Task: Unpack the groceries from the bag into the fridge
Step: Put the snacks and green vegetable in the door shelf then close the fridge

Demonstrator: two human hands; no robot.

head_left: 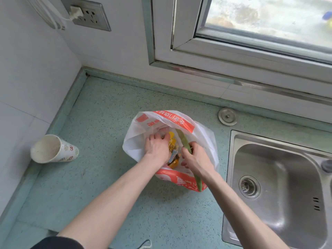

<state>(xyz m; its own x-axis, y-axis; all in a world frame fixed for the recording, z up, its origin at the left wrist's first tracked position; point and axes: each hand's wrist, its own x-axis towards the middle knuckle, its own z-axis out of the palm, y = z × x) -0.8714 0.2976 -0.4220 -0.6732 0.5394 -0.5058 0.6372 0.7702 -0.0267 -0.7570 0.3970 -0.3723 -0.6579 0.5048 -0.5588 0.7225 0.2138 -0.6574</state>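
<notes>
A white plastic bag (pixel 203 135) with orange print stands open on the green countertop (pixel 100 123). Inside it lie yellow and orange snack packets (pixel 173 157). My left hand (pixel 158 148) reaches into the bag's mouth and rests on the packets, fingers curled over them. My right hand (pixel 197 159) is closed around a long green vegetable (pixel 184 141), which runs from inside the bag out past its near edge. The fridge is not in view.
A paper cup (pixel 53 149) lies on its side at the left by the wall. A steel sink (pixel 280 186) is set into the counter at the right, with a round metal cap (pixel 227 116) behind it. A window and a wall socket (pixel 86 13) are above.
</notes>
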